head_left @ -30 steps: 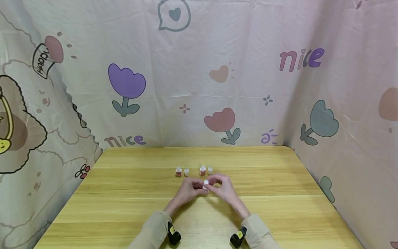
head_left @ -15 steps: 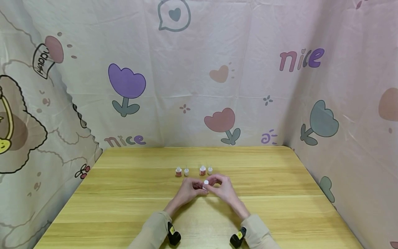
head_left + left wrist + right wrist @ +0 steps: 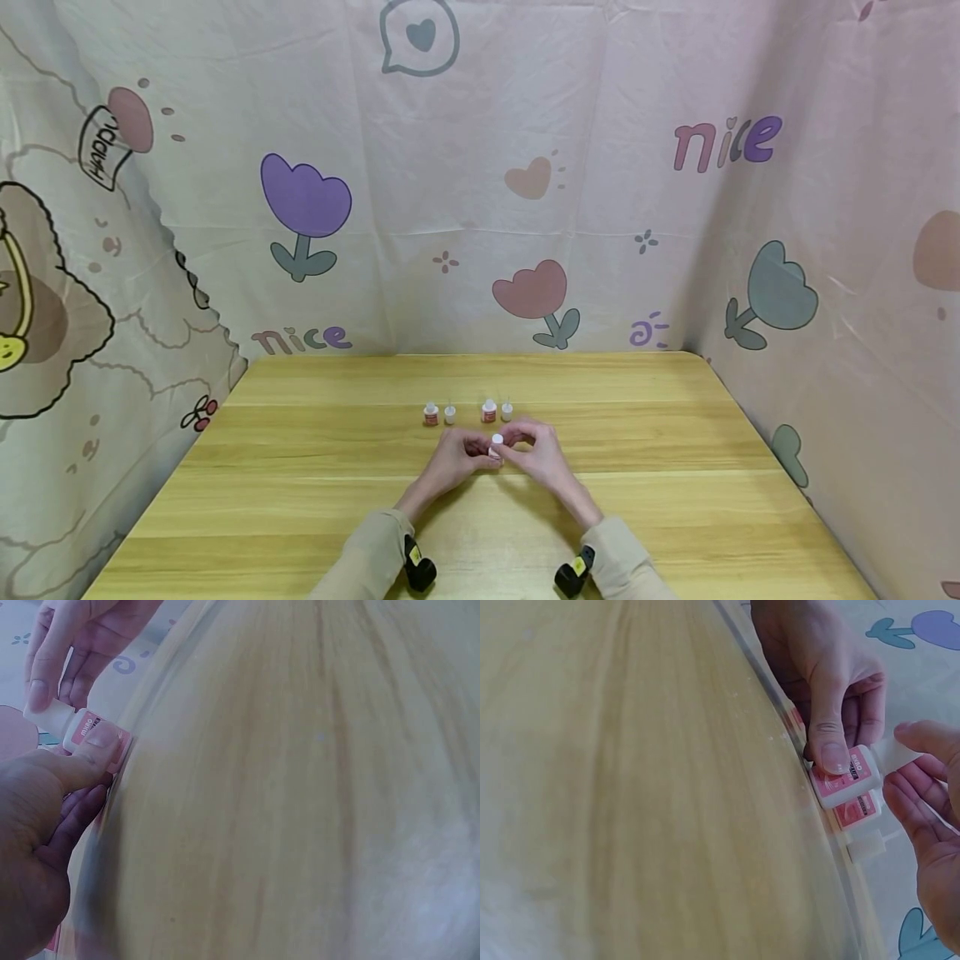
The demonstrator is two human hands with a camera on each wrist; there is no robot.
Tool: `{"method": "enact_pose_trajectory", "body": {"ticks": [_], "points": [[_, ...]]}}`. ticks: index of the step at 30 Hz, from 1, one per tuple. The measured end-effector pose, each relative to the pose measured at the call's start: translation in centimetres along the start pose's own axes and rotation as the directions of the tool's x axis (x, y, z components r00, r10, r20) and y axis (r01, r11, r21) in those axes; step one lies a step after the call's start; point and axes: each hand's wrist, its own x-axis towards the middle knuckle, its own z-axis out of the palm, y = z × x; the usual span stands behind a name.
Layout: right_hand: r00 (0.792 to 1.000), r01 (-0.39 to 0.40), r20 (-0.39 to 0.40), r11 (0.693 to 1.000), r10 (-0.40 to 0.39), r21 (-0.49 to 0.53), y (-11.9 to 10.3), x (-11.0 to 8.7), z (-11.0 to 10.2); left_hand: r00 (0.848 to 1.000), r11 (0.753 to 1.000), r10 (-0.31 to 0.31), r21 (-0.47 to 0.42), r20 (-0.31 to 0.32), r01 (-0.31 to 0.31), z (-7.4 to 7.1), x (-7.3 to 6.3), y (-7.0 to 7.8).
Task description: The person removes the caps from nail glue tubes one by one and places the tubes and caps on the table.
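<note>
Between my two hands, over the middle of the table, is a small white glue bottle (image 3: 840, 793) with a pink-red label. My left hand (image 3: 457, 458) grips its body, the thumb lying across the label. The bottle's white cap (image 3: 49, 718) is pinched by the thumb and fingers of my right hand (image 3: 538, 457). Cap and bottle are joined, as both wrist views show. Just beyond the hands, two similar bottles stand upright: a left one (image 3: 431, 415) and a right one (image 3: 489, 412). Beside each is a small white cap with a thin spike pointing up, one left (image 3: 450, 415), one right (image 3: 507, 412).
The wooden table (image 3: 300, 500) stretches out on both sides of my hands. A printed cloth (image 3: 450, 208) hangs behind its far edge and along the sides. A black wrist camera sits at each sleeve cuff, low in the head view.
</note>
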Motion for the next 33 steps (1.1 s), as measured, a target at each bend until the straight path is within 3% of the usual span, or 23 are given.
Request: {"method": "enact_pose_trajectory", "body": {"ticks": [7, 15, 25, 33], "points": [[1.000, -0.010, 0.013, 1.000, 0.009, 0.021, 0.07, -0.02, -0.05, 1.000, 1.000, -0.001, 0.022, -0.008, 0.002, 0.00, -0.06, 0.38], [0.999, -0.051, -0.008, 0.998, 0.051, -0.027, 0.40, -0.07, 0.16, 1.000, 1.000, 0.005, 0.023, 0.026, -0.006, -0.27, 0.07, -0.12], [0.999, 0.030, -0.015, 0.999, -0.030, -0.020, 0.25, -0.06, 0.13, 1.000, 1.000, 0.008, -0.008, 0.007, -0.008, -0.03, -0.04, 0.04], [1.000, 0.008, 0.018, 1.000, -0.008, -0.004, 0.08, -0.13, -0.04, 1.000, 1.000, 0.004, 0.000, 0.009, -0.004, -0.11, -0.05, -0.01]]}}
